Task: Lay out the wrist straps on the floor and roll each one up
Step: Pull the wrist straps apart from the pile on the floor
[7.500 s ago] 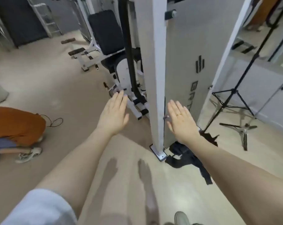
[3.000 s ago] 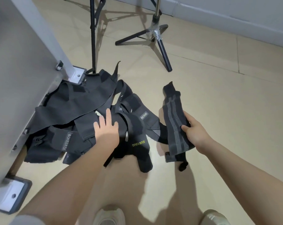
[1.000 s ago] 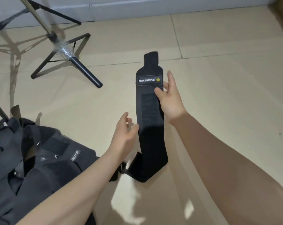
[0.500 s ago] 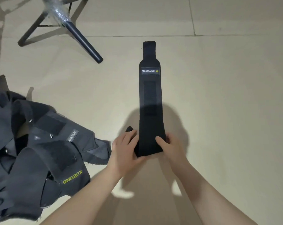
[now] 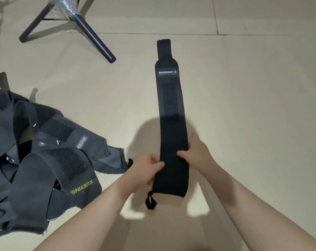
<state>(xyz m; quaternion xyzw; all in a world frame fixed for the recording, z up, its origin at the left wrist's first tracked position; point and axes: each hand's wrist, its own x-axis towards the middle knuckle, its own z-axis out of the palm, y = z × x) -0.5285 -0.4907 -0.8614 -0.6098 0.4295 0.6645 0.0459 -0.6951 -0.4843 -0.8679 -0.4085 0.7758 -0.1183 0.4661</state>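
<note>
Fabric, soft and light by the look of it: the wrist strap (image 5: 171,124) lies flat on the floor (image 5: 253,105), its near end with thumb loop (image 5: 150,201) closest. Left hand (image 5: 146,171) and right hand (image 5: 197,153) each pinch an edge there, the best place for a grip (limp cloth rolls from the end). Farther left sits a pile of straps (image 5: 36,156), beyond it a tripod leg (image 5: 94,38).

Beige floor (image 5: 244,105) carries wrist strap (image 5: 171,109), strap pile (image 5: 36,156), apparently tripod (image 5: 92,33).
</note>
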